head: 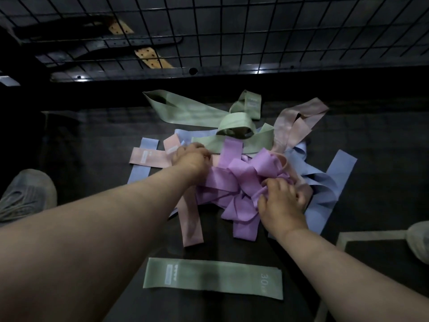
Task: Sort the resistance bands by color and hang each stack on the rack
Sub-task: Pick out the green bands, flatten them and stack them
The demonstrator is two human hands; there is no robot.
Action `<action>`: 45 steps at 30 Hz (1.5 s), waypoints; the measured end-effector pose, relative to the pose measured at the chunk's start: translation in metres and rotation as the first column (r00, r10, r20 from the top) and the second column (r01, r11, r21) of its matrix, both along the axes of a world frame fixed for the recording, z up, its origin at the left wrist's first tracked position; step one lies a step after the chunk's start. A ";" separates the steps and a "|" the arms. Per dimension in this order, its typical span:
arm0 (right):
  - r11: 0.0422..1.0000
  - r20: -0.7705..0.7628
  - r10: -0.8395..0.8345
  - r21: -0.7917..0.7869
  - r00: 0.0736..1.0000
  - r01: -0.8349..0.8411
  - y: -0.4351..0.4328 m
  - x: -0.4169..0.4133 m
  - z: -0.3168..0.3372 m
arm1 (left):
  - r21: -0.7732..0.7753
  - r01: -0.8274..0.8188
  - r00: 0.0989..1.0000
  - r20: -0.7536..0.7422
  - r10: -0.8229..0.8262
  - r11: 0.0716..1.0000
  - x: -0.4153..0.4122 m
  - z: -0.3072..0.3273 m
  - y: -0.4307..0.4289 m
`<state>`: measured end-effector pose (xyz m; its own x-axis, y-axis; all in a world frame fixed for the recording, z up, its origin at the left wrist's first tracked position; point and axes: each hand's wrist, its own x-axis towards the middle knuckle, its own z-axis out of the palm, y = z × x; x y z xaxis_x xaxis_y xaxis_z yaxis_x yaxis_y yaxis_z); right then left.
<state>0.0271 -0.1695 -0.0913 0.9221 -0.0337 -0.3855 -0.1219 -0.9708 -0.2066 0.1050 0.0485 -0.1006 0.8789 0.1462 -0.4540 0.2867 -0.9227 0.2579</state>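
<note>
A tangled pile of resistance bands lies on the dark floor mat point(92, 140). Purple bands point(234, 180) fill the middle, green bands point(192, 110) lie at the back, pink bands point(294, 122) at back right and left, blue bands point(334, 175) on the right and under the left side. One green band point(213, 277) lies flat and alone near me. My left hand point(192, 156) presses into the pile's left side among pink and green bands. My right hand point(282, 201) is closed on a bunch of purple bands. The wire grid rack point(232, 31) stands behind the pile.
A grey shoe point(25, 194) sits at the left edge and another shoe point(420, 240) at the right edge. Dark straps with tan ends point(151, 56) lie behind the rack's mesh. A pale line point(371, 235) marks the floor at lower right.
</note>
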 end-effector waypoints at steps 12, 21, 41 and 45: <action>0.994 0.004 -0.066 0.085 0.998 0.065 -0.009 -0.002 0.026 | 0.104 0.212 0.704 0.673 -0.226 0.972 -0.013 0.052 0.027; 0.988 0.074 -0.080 0.136 0.994 0.069 -0.005 -0.012 0.079 | -0.138 0.049 0.826 0.563 0.038 0.989 -0.026 0.161 0.015; 0.493 0.132 -0.103 0.868 0.986 -0.065 0.052 -0.079 0.301 | -0.745 0.084 0.844 0.407 0.350 0.662 -0.166 0.392 -0.012; 0.371 -0.116 -0.074 0.919 0.990 0.136 0.026 -0.104 0.319 | -0.836 0.035 0.935 0.221 0.277 0.548 -0.198 0.382 0.001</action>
<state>-0.0767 -0.1436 0.2282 0.9183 0.2757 -0.2840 -0.2475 -0.1601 -0.9556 -0.0930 0.0493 0.2816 0.9872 -0.0345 -0.1560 0.1446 -0.2224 0.9642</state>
